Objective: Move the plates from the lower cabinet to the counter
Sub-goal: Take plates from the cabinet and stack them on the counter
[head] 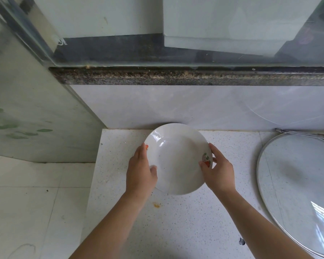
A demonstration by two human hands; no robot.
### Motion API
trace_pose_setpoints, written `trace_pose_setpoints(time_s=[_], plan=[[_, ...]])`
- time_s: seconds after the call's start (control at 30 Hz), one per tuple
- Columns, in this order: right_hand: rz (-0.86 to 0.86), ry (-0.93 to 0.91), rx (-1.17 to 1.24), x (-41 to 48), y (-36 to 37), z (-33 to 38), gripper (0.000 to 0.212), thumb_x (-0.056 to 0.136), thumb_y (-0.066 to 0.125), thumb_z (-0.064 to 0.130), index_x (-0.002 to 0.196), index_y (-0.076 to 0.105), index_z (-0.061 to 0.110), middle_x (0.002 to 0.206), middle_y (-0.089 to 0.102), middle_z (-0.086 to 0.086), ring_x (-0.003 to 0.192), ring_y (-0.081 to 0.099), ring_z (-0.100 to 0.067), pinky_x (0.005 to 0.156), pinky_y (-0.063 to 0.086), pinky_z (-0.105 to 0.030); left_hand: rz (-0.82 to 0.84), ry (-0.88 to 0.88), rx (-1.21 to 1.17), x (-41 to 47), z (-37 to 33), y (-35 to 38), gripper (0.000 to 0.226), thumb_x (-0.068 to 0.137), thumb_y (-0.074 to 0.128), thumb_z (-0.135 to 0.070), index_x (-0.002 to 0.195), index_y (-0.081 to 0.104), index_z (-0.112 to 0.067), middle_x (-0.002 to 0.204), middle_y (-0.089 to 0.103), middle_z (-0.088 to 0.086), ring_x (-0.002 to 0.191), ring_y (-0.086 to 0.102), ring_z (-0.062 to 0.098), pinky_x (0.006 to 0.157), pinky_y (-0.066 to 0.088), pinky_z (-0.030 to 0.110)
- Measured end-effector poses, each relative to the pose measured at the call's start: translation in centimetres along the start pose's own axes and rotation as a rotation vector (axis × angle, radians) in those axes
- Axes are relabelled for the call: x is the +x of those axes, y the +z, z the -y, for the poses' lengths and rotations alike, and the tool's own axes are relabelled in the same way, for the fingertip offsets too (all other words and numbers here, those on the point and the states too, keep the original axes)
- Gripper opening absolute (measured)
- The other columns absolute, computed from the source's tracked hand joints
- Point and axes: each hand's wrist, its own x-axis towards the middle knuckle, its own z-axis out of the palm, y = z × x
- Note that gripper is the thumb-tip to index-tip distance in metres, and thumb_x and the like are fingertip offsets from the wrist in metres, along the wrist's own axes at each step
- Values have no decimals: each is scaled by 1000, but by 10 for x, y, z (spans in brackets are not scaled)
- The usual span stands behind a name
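- Head view, entry: the plate [176, 161] is over the counter [176, 230], toward the back, its 12 o'clock rim just beside the wall [176, 105]. We cannot tell whether its base already touches the stone.
- Left hand [140, 171] grips the rim at 9 o'clock, thumb on top and fingers curled round the edge. Right hand [220, 172] pinches the rim at 3 o'clock, thumb on the fruit print. Both hands are closed on the plate; neither is free.
- Risk 1: the far rim knocks the wall. Cause: almost no gap shows at 12 o'clock, so any forward push while lowering could chip the glaze.
- Risk 2: slip. Cause: the glaze looks glossy and both holds are at the rim only; letting go with one hand first would tip the plate toward that side.
- Risk 3: hard landing. Cause: the plate appears tilted, so one edge may meet the counter first and rattle.
- Risk 4: the glass lid [297, 184] lies at 3 o'clock of the plate, near the right hand. A wide withdrawal could nudge it.
- Risk 5: the counter's edge runs at 9 o'clock, with the floor [36, 202] below. Placing further left leaves little margin.
- Note: an orange stain [156, 205] sits at 7 o'clock; we would keep the plates off it.
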Motion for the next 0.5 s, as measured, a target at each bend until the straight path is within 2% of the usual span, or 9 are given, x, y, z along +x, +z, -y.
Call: trace_pose_setpoints(time_s=[0.07, 0.17, 0.23, 0.3, 0.4, 0.47, 0.5], plan=[[10, -67, -52, -1, -1, 1, 57, 85, 58, 10, 138, 42, 24, 129, 56, 5, 108, 54, -13, 81, 47, -27, 19, 40, 31, -2, 4, -2, 70, 88, 56, -17, 146, 17, -16, 149, 31, -5, 133, 32, 17, 101, 38, 28], [31, -159, -171, -2, -1, -1, 61, 85, 57, 11, 141, 34, 20, 141, 43, 3, 121, 47, -17, 82, 41, -24, 46, 88, 80, -4, 10, -4, 70, 91, 52, -25, 147, 11, -18, 154, 20, -6, 139, 21, 15, 103, 36, 28], [44, -200, -236, -2, -1, -3, 66, 84, 57, 16, 143, 27, 22, 148, 31, 3, 128, 42, -21, 87, 47, -31, 74, 108, 137, -6, 11, -4, 70, 93, 48, -28, 148, 7, -17, 158, 8, -2, 144, 9, 16, 108, 32, 28], [72, -235, -318, -6, -2, -5, 69, 85, 57, 21, 145, 23, 25, 153, 22, 2, 136, 32, -23, 95, 46, -39, 91, 176, 231, -11, 11, -4, 68, 94, 46, -29, 148, 7, -16, 158, 1, 1, 145, 3, 18, 112, 26, 32], [106, -428, -425, -14, -2, -15, 60, 85, 61, 28, 140, 38, 18, 153, 26, -3, 138, 28, -28, 97, 46, -46, 156, 350, 344, -20, 11, -3, 60, 95, 42, -33, 147, 18, -18, 158, 1, 1, 145, -6, 17, 118, 19, 39], [122, -527, -476, -18, -2, -23, 54, 84, 59, 37, 133, 49, 17, 150, 35, -5, 138, 31, -31, 97, 47, -51, 233, 395, 365, -26, 11, -2, 55, 96, 36, -39, 147, 20, -24, 158, -2, -5, 141, -15, 10, 117, 4, 32], [130, -548, -492, -20, -3, -26, 53, 84, 56, 42, 131, 51, 17, 148, 38, -5, 137, 33, -30, 98, 46, -51, 265, 404, 367, -29, 11, -1, 54, 97, 34, -41, 146, 21, -25, 158, -2, -7, 141, -16, 8, 115, 1, 29]])
